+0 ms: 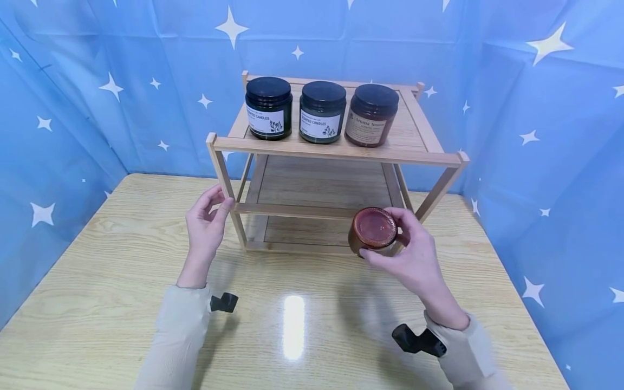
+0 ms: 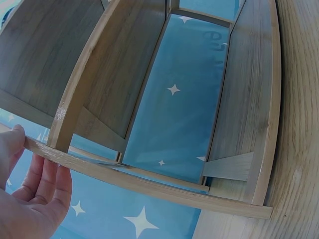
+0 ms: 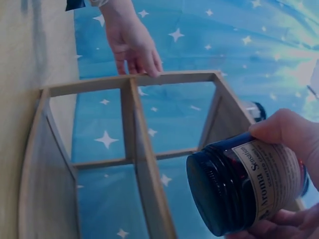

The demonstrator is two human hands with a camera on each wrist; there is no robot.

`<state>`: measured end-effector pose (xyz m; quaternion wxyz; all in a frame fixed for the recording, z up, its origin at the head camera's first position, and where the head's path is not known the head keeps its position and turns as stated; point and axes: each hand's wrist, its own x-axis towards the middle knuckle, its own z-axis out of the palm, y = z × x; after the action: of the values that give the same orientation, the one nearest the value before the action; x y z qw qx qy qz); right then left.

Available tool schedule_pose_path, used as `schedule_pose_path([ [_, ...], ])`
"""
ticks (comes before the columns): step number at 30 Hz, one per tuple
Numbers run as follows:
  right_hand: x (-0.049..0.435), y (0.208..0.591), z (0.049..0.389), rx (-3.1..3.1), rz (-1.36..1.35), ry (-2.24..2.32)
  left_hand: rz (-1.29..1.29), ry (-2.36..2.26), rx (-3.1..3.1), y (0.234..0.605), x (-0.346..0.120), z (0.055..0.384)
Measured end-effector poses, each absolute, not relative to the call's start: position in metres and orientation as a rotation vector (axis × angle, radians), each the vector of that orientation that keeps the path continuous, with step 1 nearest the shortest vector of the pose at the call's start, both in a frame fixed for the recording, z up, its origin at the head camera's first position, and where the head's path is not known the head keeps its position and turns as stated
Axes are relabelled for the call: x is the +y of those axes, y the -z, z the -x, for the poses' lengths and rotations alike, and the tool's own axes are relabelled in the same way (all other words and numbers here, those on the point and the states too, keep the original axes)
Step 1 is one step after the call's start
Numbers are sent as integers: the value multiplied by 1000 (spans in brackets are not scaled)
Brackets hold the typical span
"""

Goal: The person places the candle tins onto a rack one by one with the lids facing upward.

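My right hand [image 1: 416, 257] grips an amber candle jar [image 1: 374, 228] between thumb and fingers, before the right part of the wooden shelf rack [image 1: 336, 153]. Its ribbed base faces the head camera; in the right wrist view, its black lid [image 3: 212, 191] points away from the palm and a beige "Aroma Sensation" label shows. On the rack's left side, my left hand [image 1: 207, 225] holds the front post [image 2: 109, 173], thumb on one side and fingers on the other. Along the top shelf stand two dark candle jars [image 1: 269, 108] with white labels and another amber candle jar [image 1: 372, 115].
Below the top, the rack has a middle shelf [image 1: 322, 181] behind a front rail [image 1: 297, 210], and a bottom shelf [image 1: 297, 232] close to the table [image 1: 253, 336]. Blue star-printed cloth [image 1: 161, 49] hangs behind and at both sides.
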<state>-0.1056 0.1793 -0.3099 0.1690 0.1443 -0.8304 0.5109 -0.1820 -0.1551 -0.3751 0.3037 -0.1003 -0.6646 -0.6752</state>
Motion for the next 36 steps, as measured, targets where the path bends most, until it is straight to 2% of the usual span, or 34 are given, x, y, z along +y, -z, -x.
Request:
schedule_pose_path([
  [18,199,266,97,-2168,-361,-1463,253,1781,-1770,375,-155,182],
  [25,204,248,102,-1911,-429,-1715,257,1774,-1774,375,-156,182],
  [36,212,215,112,-1804,-483,-1674,265,1767,-1773,376,-155,182],
])
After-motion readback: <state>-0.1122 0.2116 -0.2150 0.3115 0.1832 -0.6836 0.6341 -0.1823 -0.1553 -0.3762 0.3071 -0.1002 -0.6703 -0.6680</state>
